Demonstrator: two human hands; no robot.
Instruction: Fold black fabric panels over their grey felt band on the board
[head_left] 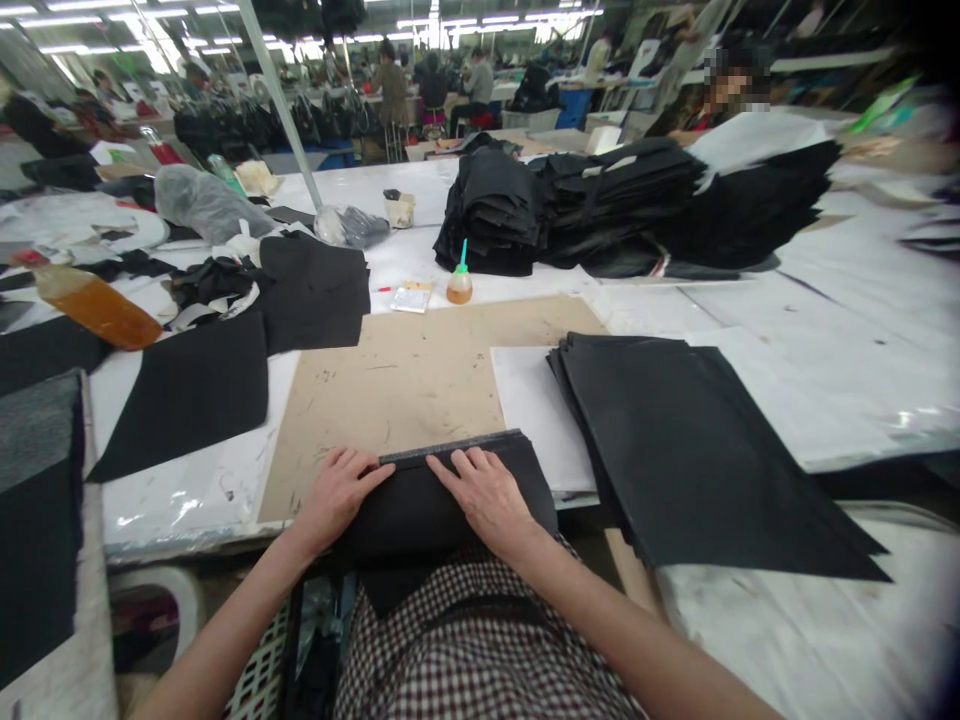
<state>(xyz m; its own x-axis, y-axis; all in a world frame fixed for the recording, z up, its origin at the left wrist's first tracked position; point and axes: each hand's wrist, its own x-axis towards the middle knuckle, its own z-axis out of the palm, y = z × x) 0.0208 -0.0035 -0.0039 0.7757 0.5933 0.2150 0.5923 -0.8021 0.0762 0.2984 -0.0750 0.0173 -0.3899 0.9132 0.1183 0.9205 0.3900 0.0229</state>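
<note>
A black fabric piece (pixel 435 515) lies at the table's front edge, part of it hanging down over my lap. A narrow strip along its far edge is folded over and shows a greyish line. At the left end of this fold my left hand (pixel 337 500) grips the edge, thumb stretched along it and fingers curled. My right hand (pixel 486 498) holds the same fold farther right, its thumb pointing toward the left one. Beneath the piece is a tan board (pixel 397 385). Right of my right hand lies a stack of black sheets (pixel 682 450).
Loose black pieces (pixel 199 385) lie to the left, near a tipped bottle of amber liquid (pixel 101 305). A small squeeze bottle (pixel 460 287) stands beyond the board. Large black bundles (pixel 600 200) lie farther back, by a slanted pole (pixel 281 105). Other people work in the background.
</note>
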